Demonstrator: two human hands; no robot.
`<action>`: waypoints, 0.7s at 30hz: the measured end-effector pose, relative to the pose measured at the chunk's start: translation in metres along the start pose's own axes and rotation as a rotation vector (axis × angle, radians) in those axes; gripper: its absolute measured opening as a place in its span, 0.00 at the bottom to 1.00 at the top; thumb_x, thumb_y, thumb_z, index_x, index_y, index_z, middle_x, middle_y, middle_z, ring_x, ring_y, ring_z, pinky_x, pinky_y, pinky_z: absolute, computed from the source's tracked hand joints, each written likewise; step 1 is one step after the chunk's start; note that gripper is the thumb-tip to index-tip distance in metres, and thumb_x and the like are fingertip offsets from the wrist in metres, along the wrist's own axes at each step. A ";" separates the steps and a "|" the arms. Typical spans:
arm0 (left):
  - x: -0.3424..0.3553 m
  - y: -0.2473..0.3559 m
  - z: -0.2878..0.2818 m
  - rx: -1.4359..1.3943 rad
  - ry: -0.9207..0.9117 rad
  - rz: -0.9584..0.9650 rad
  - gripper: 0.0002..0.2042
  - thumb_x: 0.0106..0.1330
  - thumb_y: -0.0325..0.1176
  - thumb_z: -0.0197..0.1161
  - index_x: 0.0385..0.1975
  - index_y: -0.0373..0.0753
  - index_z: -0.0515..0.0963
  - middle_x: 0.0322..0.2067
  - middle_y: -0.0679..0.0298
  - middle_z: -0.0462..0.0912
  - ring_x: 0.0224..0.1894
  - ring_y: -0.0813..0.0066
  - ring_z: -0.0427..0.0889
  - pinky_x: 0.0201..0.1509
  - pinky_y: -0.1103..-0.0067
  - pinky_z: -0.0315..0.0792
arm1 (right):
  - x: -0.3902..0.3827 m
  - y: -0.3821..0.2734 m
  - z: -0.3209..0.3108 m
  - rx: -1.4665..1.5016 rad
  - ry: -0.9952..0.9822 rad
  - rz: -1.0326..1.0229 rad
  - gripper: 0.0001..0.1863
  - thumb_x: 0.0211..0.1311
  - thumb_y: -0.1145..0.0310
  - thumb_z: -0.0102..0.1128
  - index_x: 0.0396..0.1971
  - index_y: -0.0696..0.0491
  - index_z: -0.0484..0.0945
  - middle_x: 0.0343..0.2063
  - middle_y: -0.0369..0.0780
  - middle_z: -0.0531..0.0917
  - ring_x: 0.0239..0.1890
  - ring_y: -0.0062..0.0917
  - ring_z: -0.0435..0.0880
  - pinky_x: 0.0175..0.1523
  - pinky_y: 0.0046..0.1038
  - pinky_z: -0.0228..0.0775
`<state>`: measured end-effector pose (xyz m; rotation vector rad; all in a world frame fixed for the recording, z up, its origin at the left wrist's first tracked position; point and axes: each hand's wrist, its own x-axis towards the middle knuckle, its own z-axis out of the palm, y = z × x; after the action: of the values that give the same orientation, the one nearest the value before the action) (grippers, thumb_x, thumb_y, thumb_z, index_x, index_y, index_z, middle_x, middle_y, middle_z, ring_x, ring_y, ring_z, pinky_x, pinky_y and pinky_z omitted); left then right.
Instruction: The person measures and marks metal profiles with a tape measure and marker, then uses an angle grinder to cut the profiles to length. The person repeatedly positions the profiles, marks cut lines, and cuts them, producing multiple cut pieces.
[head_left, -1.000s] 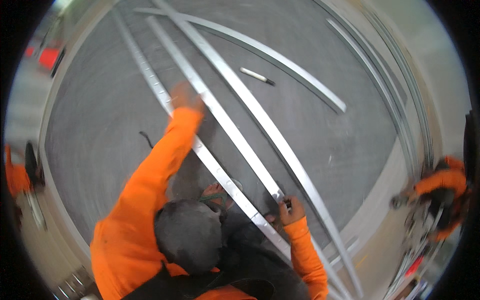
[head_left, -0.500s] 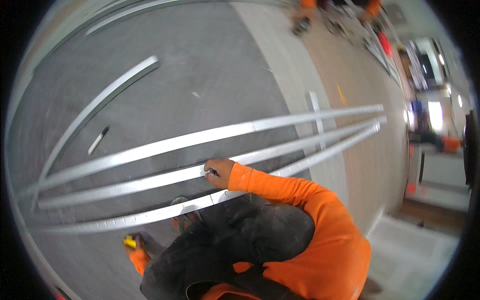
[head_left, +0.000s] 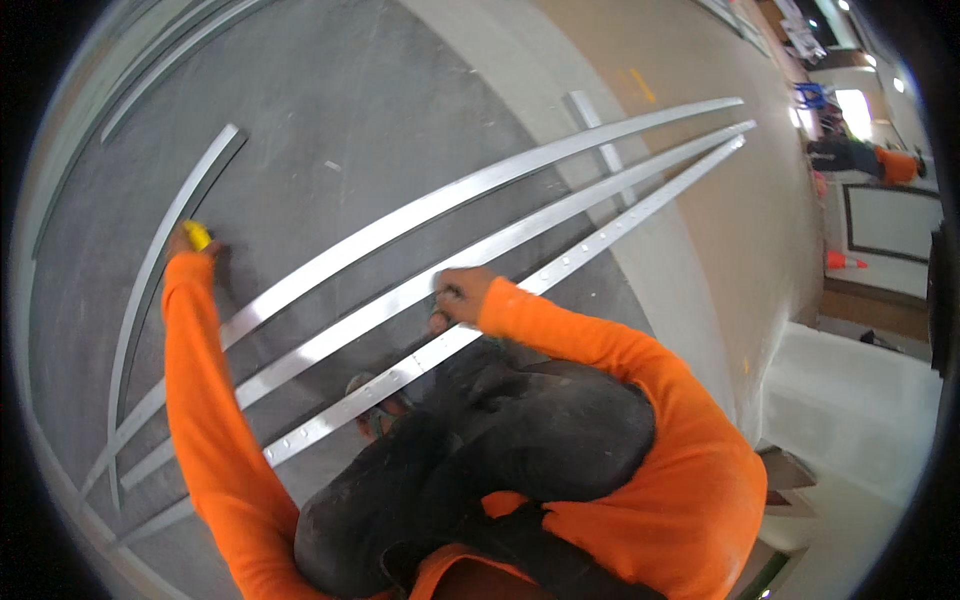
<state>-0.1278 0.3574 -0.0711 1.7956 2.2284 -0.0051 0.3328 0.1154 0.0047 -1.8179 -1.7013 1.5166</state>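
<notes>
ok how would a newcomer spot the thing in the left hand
Over the grey floor, left of the picture's centre, an orange sleeve extends upward. At its end the left hand holds a small yellow object beside a silver strip. Its bright yellow sets it apart from that strip.

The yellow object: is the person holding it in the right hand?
No, the yellow object is in the left hand, well apart from the right hand.

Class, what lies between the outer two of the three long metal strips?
Head view: the middle strip, the right hand and left sleeve partly covering it.
</notes>
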 end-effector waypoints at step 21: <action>-0.322 0.066 0.047 -0.454 0.227 0.474 0.21 0.59 0.35 0.67 0.50 0.35 0.73 0.51 0.50 0.73 0.56 0.49 0.70 0.61 0.61 0.64 | 0.023 0.041 -0.102 -0.986 0.005 0.184 0.26 0.53 0.72 0.57 0.56 0.45 0.72 0.57 0.44 0.73 0.64 0.39 0.66 0.67 0.58 0.47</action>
<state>0.0065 0.0557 -0.0354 2.0658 1.6821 0.7648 0.4309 0.1688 0.0078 -2.4207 -2.6023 0.7003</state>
